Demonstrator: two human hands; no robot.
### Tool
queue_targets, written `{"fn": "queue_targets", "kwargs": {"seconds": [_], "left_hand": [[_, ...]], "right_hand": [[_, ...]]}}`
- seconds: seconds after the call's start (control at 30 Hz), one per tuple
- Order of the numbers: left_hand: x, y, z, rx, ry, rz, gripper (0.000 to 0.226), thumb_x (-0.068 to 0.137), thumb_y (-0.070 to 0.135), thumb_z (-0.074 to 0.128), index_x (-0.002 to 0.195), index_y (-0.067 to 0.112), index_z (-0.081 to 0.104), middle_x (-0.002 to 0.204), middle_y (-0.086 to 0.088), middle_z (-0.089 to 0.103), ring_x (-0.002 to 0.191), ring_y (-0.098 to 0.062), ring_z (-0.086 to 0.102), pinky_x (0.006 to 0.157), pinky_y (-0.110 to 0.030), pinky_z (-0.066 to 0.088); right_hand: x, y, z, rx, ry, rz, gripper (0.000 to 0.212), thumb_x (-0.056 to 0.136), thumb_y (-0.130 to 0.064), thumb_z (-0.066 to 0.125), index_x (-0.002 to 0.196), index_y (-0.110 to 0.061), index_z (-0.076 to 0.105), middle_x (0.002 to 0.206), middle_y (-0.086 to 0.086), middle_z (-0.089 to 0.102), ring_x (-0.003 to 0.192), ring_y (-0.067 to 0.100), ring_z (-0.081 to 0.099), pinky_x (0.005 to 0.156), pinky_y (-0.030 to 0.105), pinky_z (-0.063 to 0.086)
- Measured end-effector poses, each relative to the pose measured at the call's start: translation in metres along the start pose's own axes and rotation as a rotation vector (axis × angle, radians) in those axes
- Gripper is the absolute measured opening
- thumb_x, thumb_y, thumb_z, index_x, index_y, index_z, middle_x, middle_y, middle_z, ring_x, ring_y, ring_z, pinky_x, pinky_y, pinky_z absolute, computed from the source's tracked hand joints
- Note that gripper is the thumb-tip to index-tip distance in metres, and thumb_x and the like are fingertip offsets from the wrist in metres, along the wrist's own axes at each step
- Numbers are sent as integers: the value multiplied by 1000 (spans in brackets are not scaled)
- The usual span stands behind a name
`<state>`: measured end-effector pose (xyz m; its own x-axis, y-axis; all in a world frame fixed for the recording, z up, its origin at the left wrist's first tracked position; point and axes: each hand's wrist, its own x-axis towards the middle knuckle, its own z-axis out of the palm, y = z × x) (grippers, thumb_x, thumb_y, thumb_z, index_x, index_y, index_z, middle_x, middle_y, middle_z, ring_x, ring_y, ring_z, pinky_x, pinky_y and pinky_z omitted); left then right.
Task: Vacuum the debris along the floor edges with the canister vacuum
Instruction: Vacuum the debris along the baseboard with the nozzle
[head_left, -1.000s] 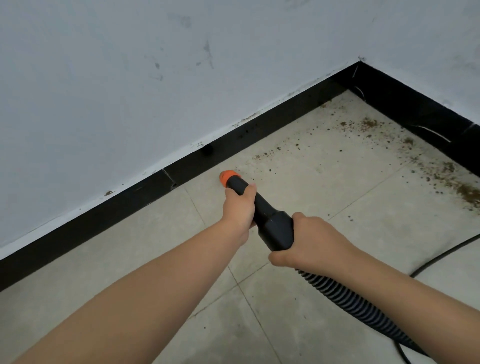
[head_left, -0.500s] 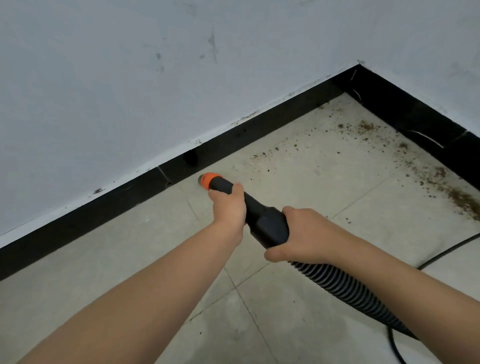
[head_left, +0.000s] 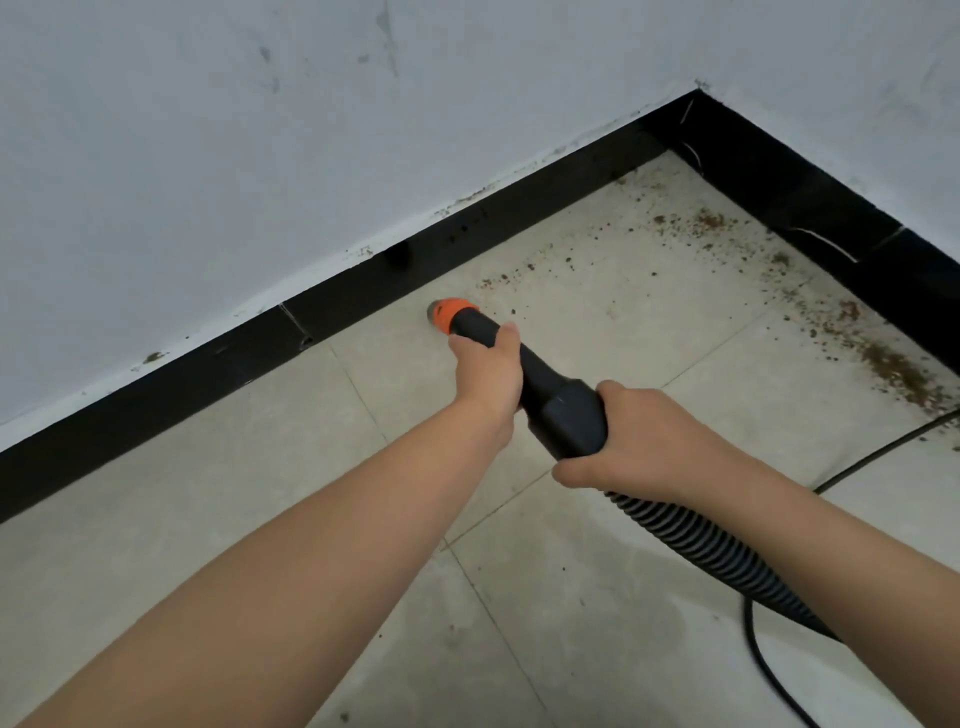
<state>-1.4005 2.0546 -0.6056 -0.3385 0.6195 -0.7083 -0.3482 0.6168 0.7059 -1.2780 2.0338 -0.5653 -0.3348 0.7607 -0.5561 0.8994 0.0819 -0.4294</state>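
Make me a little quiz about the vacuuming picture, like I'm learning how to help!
1. True or false: both hands grip the nozzle.
2. Which hand is nearer the orange tip? A) left hand B) right hand
3. Fill in: most of the debris lies near the ____ of the room, along the black baseboard.

Key: 1. True. 2. A. 3. corner.
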Motion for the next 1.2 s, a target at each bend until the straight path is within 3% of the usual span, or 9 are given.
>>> {"fn": "queue_targets", "kwargs": {"seconds": [0.07,0.23,0.43,0.6,0.77,0.9,1.07,1.2], "left_hand": [[0,0,-5,-3,50,-2,59,97,30,42,147,16,14,130,-10,47,110,-28,52,96,-42,46],[4,-1,-11,-38,-6,16,52,98,29,42,144,16,21,103,-6,52,80,-16,53,66,-31,47],[11,3,20,-14,-40,11,58,96,33,45,146,19,18,131,-11,48,105,-26,54,82,-38,50],[9,8,43,140,-64,39,60,95,31,47,144,13,19,128,-11,50,111,-29,53,94,-42,48],[2,5,46,164,-42,79,58,96,26,43,145,12,16,102,-5,49,95,-24,52,93,-41,48],[0,2,45,194,-83,122,59,97,27,43,146,12,14,118,-8,51,105,-26,54,98,-42,46],[8,3,51,187,-102,112,59,96,28,43,145,11,15,106,-5,50,101,-25,53,97,-42,46],[17,8,58,215,-127,103,64,96,30,43,147,13,10,131,-10,48,116,-29,50,101,-44,42]], "right_hand": [[2,-4,3,19,-11,-28,43,66,-41,72,89,-21,42,81,-5,53,68,8,54,52,22,41],[0,-6,5,-4,-3,-45,44,68,-43,70,92,-19,42,82,-6,52,69,9,54,53,22,42],[9,13,-8,-11,63,32,42,67,-43,70,88,-20,42,79,-5,52,67,9,53,55,24,43],[11,27,-22,13,77,72,39,65,-42,70,78,-22,39,80,-3,56,69,11,56,58,26,45],[3,29,-24,-7,88,58,39,65,-42,70,79,-23,39,77,-5,55,66,9,55,55,24,43],[0,31,-18,5,121,74,39,66,-41,69,84,-20,41,76,-5,54,64,8,53,52,22,41],[7,33,-19,14,129,94,39,67,-41,69,78,-21,38,77,-5,52,64,8,51,52,23,40],[14,35,-23,31,143,121,40,67,-41,69,82,-19,40,78,-3,54,66,10,54,57,27,46]]}}
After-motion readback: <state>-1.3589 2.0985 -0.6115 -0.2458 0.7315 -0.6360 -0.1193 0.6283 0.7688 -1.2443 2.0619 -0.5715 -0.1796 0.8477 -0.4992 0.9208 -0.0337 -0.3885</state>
